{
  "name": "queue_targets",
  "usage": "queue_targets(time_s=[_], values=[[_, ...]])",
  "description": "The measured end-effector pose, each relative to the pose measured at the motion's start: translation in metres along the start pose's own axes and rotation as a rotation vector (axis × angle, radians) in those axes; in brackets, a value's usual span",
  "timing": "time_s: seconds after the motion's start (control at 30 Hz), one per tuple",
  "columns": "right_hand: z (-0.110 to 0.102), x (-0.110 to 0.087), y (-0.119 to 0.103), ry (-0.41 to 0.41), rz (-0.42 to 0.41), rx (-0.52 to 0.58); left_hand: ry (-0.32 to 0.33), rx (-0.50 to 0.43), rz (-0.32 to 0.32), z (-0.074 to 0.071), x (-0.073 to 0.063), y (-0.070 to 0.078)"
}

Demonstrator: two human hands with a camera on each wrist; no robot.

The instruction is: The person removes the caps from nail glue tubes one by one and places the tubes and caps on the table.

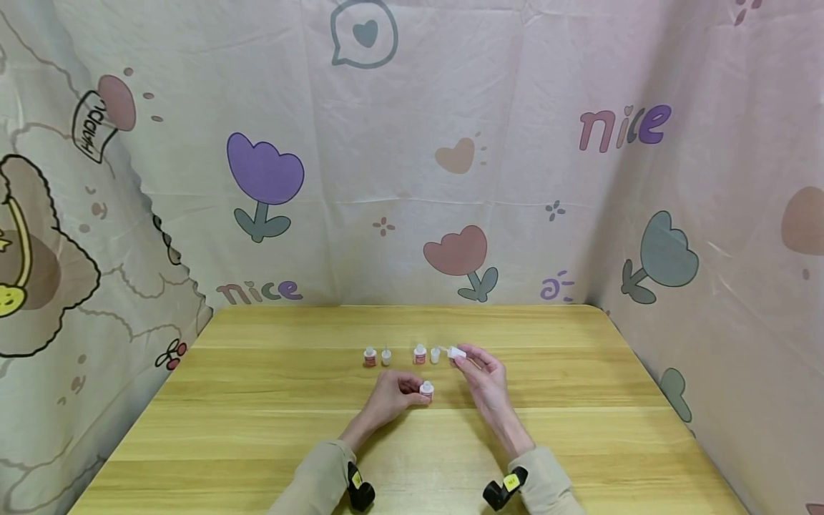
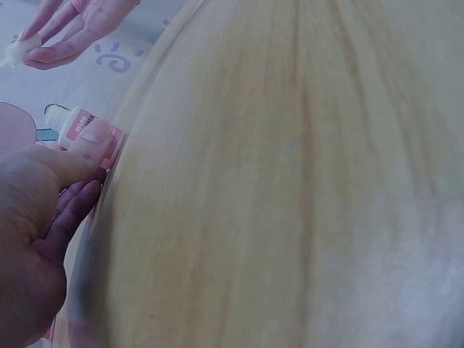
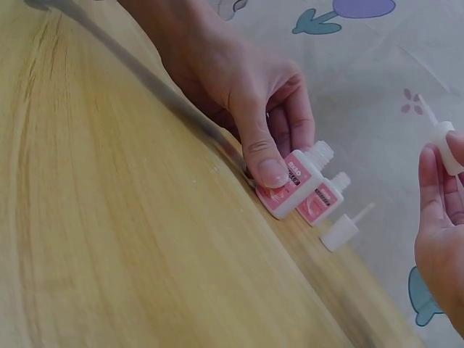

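Note:
Near the middle of the table, my left hand [image 1: 393, 395] grips a small pink-labelled white bottle [image 1: 426, 390] between thumb and fingers. Its white neck shows without a cap, and the bottle stands upright on the wood or close to it. To its right and a little farther back, my right hand [image 1: 486, 377] pinches a white brush cap [image 1: 456, 352]. In the right wrist view the thin brush of that cap [image 3: 444, 141] points up, away from the fingers. A second uncapped bottle [image 1: 420, 355] stands behind the held one, with another white brush cap [image 1: 435, 356] beside it, brush upward.
Farther left on the wooden table [image 1: 290, 400] stand a third pink-labelled bottle [image 1: 370, 357] and its white brush cap [image 1: 386, 357], brush upward. A patterned cloth [image 1: 380, 164] hangs behind the table and along both sides.

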State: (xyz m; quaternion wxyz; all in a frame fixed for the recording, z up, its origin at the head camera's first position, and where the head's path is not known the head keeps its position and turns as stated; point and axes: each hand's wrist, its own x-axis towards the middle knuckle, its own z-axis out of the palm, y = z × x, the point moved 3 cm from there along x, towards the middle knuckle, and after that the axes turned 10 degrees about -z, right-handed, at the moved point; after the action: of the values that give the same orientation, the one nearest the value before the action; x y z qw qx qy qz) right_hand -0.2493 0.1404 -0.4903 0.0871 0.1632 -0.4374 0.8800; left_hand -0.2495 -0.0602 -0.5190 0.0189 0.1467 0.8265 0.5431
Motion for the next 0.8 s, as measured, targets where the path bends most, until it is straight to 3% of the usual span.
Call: queue_targets(time_s=[0.4,0.8], values=[[-0.0016,0.0006,0.0036,-0.008,0.005,-0.087,-0.005,0.027,-0.004,-0.0001,-0.0011,0.0014],[-0.0004,0.0005,0.0050,-0.029,0.048,-0.252,-0.007,0.021,0.004,-0.0006,-0.0008,0.0003]])
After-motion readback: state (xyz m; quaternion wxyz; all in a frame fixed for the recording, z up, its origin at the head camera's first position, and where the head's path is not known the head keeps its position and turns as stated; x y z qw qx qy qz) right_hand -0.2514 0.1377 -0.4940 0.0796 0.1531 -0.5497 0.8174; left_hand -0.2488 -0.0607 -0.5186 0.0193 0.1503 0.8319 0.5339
